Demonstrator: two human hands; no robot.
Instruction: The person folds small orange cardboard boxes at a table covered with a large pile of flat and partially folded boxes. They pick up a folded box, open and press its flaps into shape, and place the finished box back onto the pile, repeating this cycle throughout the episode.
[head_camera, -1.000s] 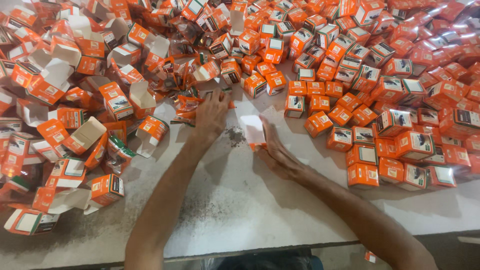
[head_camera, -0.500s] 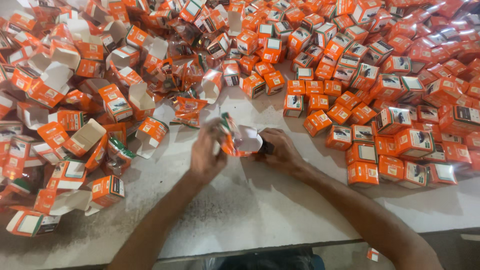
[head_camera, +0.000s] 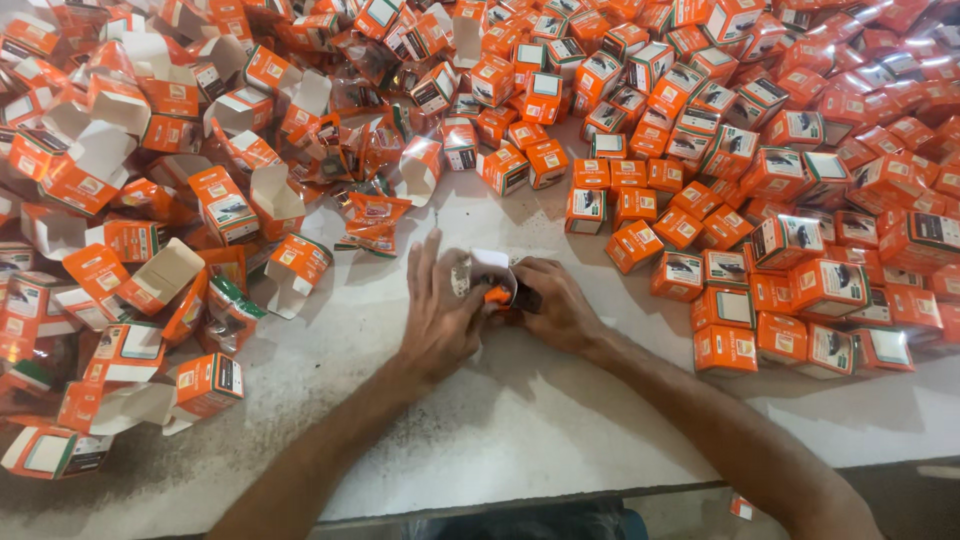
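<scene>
Both hands meet at the middle of the white table (head_camera: 520, 420), sharing a small orange-and-white carton (head_camera: 492, 278). The left hand (head_camera: 440, 320) has its grip closed on the carton's left side, the right hand (head_camera: 556, 305) clasps its right. Open cartons (head_camera: 160, 275) lie left, closed cartons (head_camera: 790, 250) right.
</scene>
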